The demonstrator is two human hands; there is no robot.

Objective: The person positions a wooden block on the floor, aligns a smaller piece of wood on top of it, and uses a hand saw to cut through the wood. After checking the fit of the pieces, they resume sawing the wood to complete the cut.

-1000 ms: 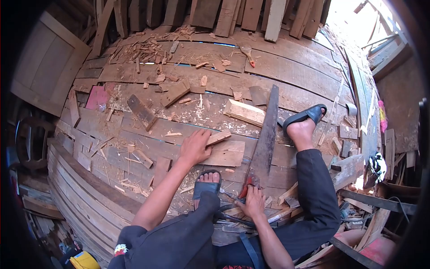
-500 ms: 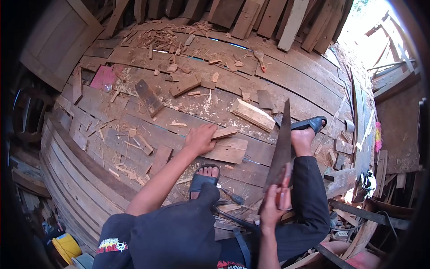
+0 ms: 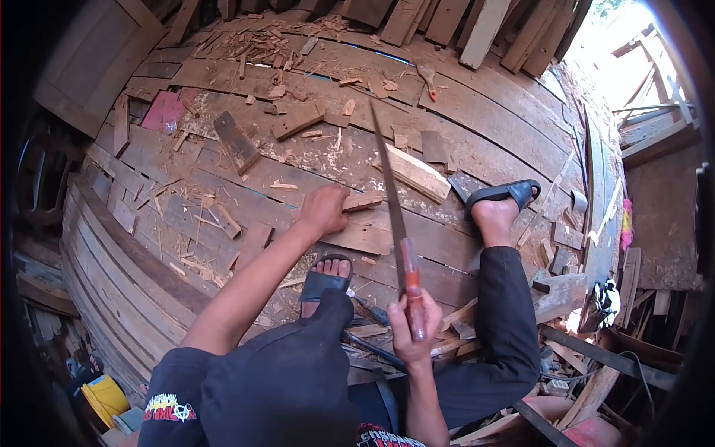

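Note:
In the head view my left hand (image 3: 324, 210) is closed around a small wooden block (image 3: 363, 201), whose end sticks out to the right of my fingers. Under and in front of the block lies a flat board (image 3: 365, 238) on the floor. My right hand (image 3: 415, 328) grips a handsaw (image 3: 395, 190) by its reddish handle. The saw's blade points up and away, seen nearly edge-on, and stands apart from the block, to its right. Past the blade a pale, freshly cut piece of timber (image 3: 417, 175) rests on the planks.
Wood chips (image 3: 264, 48) and offcuts litter the plank floor. A paintbrush (image 3: 427, 82) lies farther off. My sandalled feet stand either side of the saw. Stacked boards (image 3: 126, 276) line the left; a yellow bucket (image 3: 104, 398) sits at lower left. A dark-handled tool (image 3: 370, 309) lies near my left foot.
The saw has swung left and its blade has turned nearly edge-on, coming closer to the block. My left hand keeps its hold on the block.

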